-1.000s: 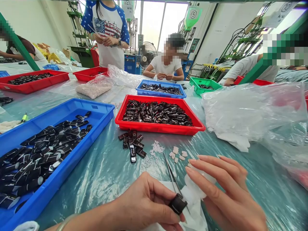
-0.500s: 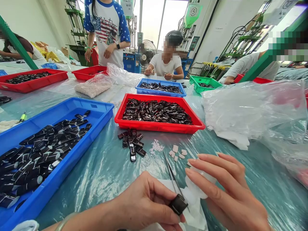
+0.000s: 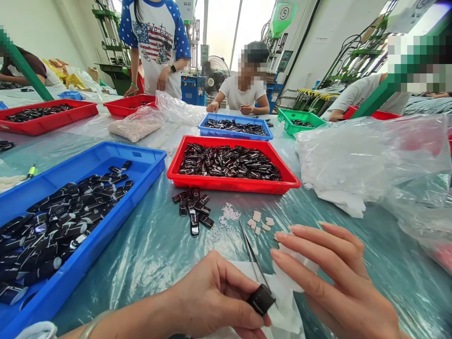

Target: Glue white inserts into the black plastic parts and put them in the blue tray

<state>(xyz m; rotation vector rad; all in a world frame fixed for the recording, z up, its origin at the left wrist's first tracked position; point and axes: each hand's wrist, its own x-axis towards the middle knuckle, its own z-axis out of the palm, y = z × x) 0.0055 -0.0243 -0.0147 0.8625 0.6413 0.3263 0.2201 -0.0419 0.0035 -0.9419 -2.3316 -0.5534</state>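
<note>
My left hand pinches a small glossy black plastic piece between thumb and fingers at the bottom middle. To the right of it, my right hand is open, its fingers stretched out over crumpled white tissue; its thumb is hidden. A pair of metal tweezers lies between the hands, its lower end partly behind the black piece. Small pale pads lie scattered beyond my right fingertips. Left of them are a little heap of thin white scraps and a loose pile of black pieces.
A red tray full of black pieces stands ahead, and a large blue tray is at the left. Clear plastic bags spread on the right. Further trays and co-workers are across the table.
My hands and the black piece have hardly moved. Across the table, the seated co-worker's hand has come down toward the far blue tray, and the standing co-worker's arm has shifted.
</note>
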